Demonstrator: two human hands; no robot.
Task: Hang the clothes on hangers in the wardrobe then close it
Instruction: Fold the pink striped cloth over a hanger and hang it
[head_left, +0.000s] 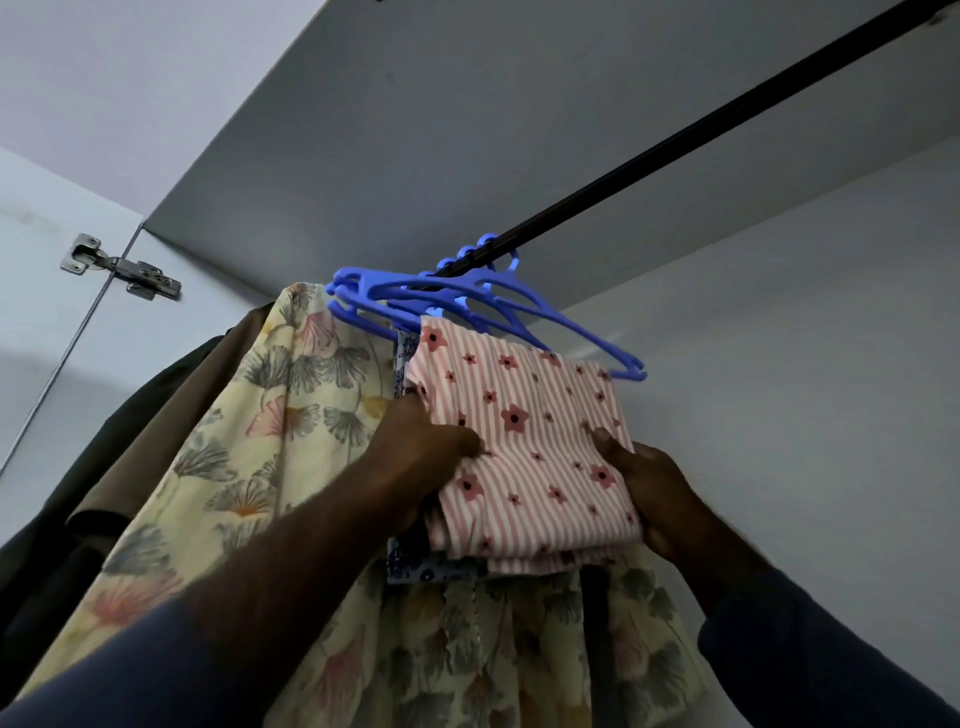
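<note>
Head camera, inside the wardrobe: my left hand (436, 447) clasps the left edge of the pink striped garment (524, 441), thumb on the front. My right hand (654, 493) pinches its right edge. The garment hangs just below the blue hangers (467, 301) on the dark rail (675, 150), beside a yellow floral dress (291, 415).
</note>
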